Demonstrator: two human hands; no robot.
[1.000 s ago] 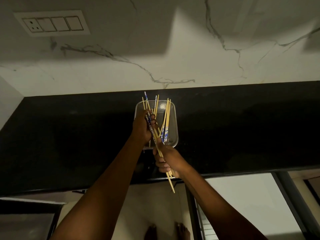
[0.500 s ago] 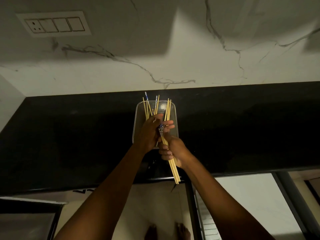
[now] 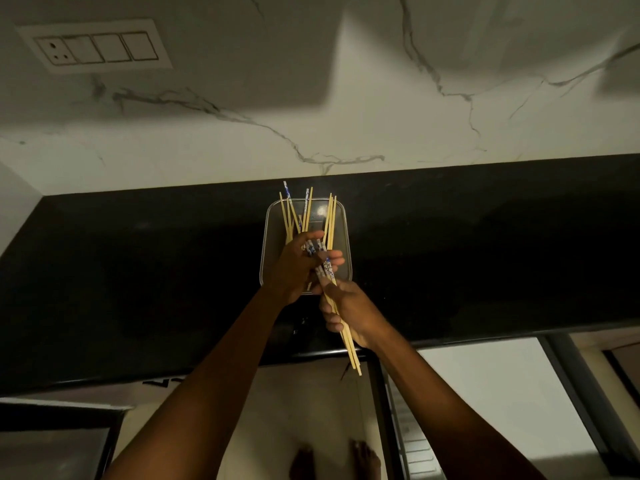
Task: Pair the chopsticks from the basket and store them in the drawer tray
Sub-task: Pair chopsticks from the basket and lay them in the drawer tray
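Pale wooden chopsticks with blue-patterned tops [image 3: 346, 336] sit clamped in the right hand [image 3: 349, 311], tips pointing down past the counter edge. The left hand [image 3: 299, 263] pinches their patterned ends over the clear rectangular basket [image 3: 347, 244], where more sticks lean. Squaring the tops before letting go would likely help. The black stone counter [image 3: 138, 271] is dim; no drawer tray is visible.

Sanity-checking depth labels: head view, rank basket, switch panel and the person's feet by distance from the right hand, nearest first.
1. Basket: on the black counter, just beyond the right hand, which holds chopsticks.
2. Feet: on the floor, well below the hand.
3. Switch panel: high on the wall, far left.
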